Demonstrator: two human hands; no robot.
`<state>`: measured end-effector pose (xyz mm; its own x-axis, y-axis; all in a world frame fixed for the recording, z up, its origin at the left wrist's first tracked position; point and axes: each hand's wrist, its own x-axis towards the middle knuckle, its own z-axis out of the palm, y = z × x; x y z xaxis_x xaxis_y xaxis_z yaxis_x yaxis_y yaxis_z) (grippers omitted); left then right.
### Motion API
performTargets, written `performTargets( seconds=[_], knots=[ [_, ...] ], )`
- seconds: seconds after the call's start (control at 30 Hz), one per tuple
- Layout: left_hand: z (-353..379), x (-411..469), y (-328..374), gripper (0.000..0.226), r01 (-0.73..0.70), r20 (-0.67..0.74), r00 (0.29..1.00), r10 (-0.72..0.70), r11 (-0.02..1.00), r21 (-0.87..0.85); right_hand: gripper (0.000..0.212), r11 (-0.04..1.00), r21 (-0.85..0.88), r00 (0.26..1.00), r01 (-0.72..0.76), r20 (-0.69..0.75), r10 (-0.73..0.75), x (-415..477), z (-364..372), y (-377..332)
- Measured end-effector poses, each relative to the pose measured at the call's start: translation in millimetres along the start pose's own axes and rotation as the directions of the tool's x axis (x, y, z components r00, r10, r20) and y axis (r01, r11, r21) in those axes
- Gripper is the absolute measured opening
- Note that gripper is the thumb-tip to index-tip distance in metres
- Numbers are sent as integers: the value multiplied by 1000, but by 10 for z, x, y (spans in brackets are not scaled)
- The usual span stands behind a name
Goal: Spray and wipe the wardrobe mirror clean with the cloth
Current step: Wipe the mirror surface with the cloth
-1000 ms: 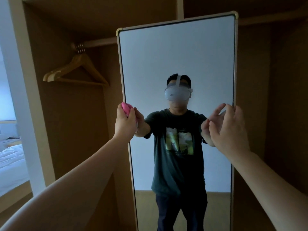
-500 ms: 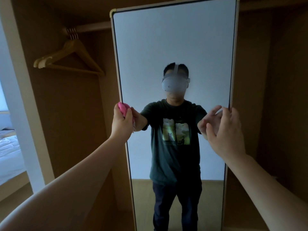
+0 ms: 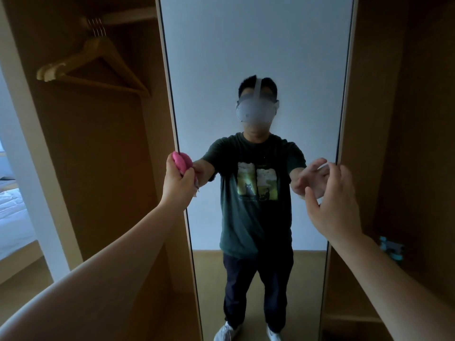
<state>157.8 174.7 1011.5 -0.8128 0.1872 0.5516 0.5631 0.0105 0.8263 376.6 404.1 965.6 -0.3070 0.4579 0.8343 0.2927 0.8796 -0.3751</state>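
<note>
The tall wardrobe mirror (image 3: 258,45) fills the centre of the view and reflects the person standing before it. My left hand (image 3: 177,184) grips a bunched pink cloth (image 3: 181,162) right at the mirror's left edge, about mid-height. My right hand (image 3: 334,205) is raised near the mirror's right edge with its fingers spread and relaxed, and it holds nothing. I cannot tell whether its fingertips touch the frame. No spray bottle is plainly in view.
Wooden hangers (image 3: 93,67) hang from a rail in the open wardrobe bay on the left. A wooden wardrobe panel (image 3: 394,119) stands to the right, with a small teal object (image 3: 391,249) low against it. A white bed (image 3: 12,217) shows at far left.
The view has tilted down and come closer, so the mirror's top edge has left the frame and the floor reflection shows. Both hands stay at the mirror's two edges.
</note>
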Motion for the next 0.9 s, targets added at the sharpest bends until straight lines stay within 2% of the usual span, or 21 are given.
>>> performTargets(
  seconds=[0.27,0.43,0.77,0.9],
  knots=[
    [-4,-110,-125,50,40,19,999,-39,999,-14,60,998,58,1000,-6,-11,6,-161,27,52],
    [7,-169,-209,55,68,22,997,-67,998,-4,73,995,40,994,-96,62,93,-269,71,152],
    [0,-328,-424,70,132,73,989,-131,991,-19,70,989,16,979,-146,144,142,-425,92,231],
    [-18,-376,-517,67,117,92,989,-117,993,2,69,988,23,976,-151,165,145,-478,101,236]
  ],
)
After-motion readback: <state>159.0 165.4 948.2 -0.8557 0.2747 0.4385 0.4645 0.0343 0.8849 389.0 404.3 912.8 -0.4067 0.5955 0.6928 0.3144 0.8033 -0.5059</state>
